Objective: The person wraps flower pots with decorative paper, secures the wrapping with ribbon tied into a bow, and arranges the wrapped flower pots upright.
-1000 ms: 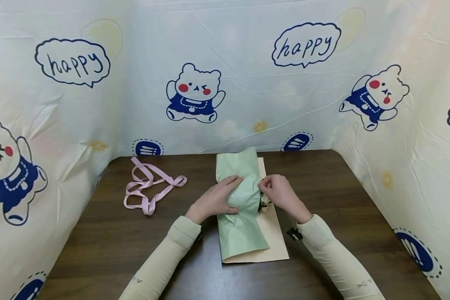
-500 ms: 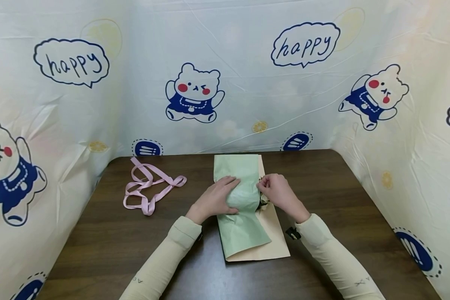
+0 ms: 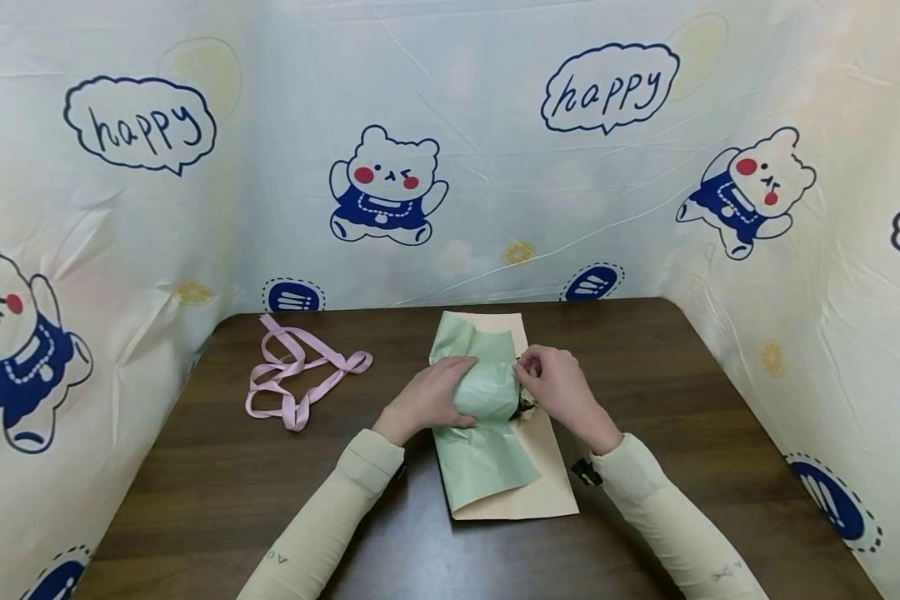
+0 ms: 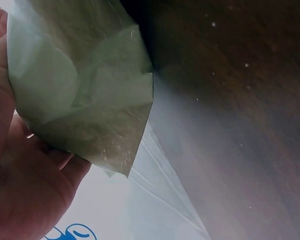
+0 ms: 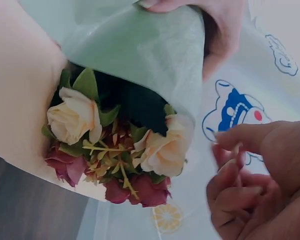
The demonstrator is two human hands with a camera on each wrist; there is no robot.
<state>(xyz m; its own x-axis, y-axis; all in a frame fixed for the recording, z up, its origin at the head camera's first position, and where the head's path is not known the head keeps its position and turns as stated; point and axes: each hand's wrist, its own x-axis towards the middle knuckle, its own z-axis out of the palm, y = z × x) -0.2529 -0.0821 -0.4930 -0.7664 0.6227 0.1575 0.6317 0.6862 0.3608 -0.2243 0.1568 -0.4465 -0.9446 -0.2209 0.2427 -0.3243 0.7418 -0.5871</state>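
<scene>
My left hand (image 3: 431, 400) grips a folded sheet of wrapping paper (image 3: 487, 450), mint green outside and beige inside, lying upright before me on the table. In the right wrist view its fingers curl over the green fold. Cream roses (image 5: 72, 117), dark red blooms (image 5: 137, 195) and green leaves (image 5: 87, 85) poke out of the paper's open side; their stems are hidden. My right hand (image 3: 558, 387) is just beside the blooms at the paper's right edge. Its fingers (image 5: 240, 197) are curled, with a gap to the flowers in the right wrist view and nothing visible between them.
A loosely looped pink ribbon (image 3: 296, 375) lies on the left of the dark wooden table (image 3: 645, 350). A printed cloth (image 3: 495, 192) with cartoon bears hangs behind and at both sides. The beige underside (image 3: 551, 471) of the paper reaches out to the right.
The green paper's top part has slumped and creased, baring a beige strip at the far end. Its near end sits slightly to the right of before. Both hands have hardly moved.
</scene>
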